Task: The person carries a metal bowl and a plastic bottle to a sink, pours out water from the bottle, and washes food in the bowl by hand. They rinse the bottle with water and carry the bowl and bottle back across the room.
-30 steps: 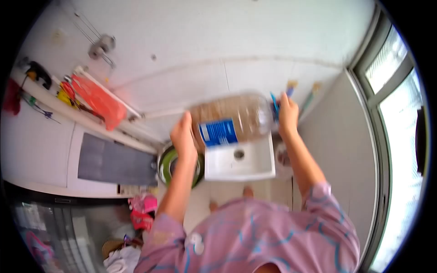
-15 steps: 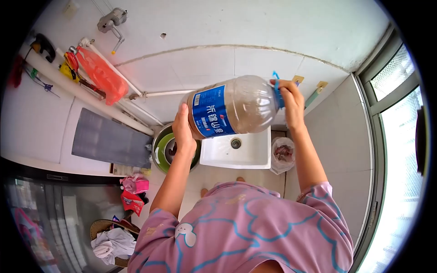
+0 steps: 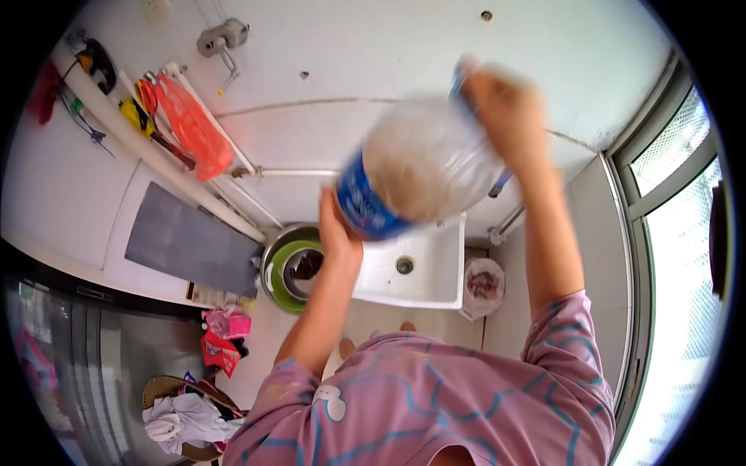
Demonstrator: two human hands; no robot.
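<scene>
A large clear plastic water bottle (image 3: 431,163) with a blue label is held up in the air, tilted with its neck toward the upper right. It is blurred by motion, and brownish contents or tint show through its wall. My left hand (image 3: 339,229) supports the label end from the lower left, its fingers partly hidden behind the bottle. At the neck my right hand (image 3: 509,113) is closed around the blue cap or handle; the blur hides which. Below the bottle is a white sink (image 3: 431,291) with a drain.
Left of the sink sits a metal basin with a green basin (image 3: 278,272) inside. A lined waste bin (image 3: 483,287) stands right of the sink. Pipes and a red plastic bag (image 3: 190,128) are along the left wall. A basket of clothes (image 3: 183,423) is at lower left.
The bottle has tipped further, its neck end rising with my right hand. My left hand has shifted slightly right and down with the label end. The view has moved a little.
</scene>
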